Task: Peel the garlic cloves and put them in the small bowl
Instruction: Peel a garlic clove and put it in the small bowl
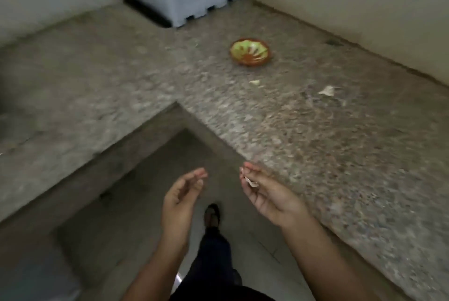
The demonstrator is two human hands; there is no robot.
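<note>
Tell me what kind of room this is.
Probably a home kitchen: an L-shaped speckled stone counter, a small bowl on it, garlic scraps nearby, and the right hand pinching a garlic piece.

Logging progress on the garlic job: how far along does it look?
Little looks done: the small bowl shows only its pattern, no clove I can make out through the blur. In hand: the right hand pinches a pale scrap, peel or clove; the left hand is empty. Left: a pale piece and a second pale piece lie on the counter, outside the bowl.
</note>
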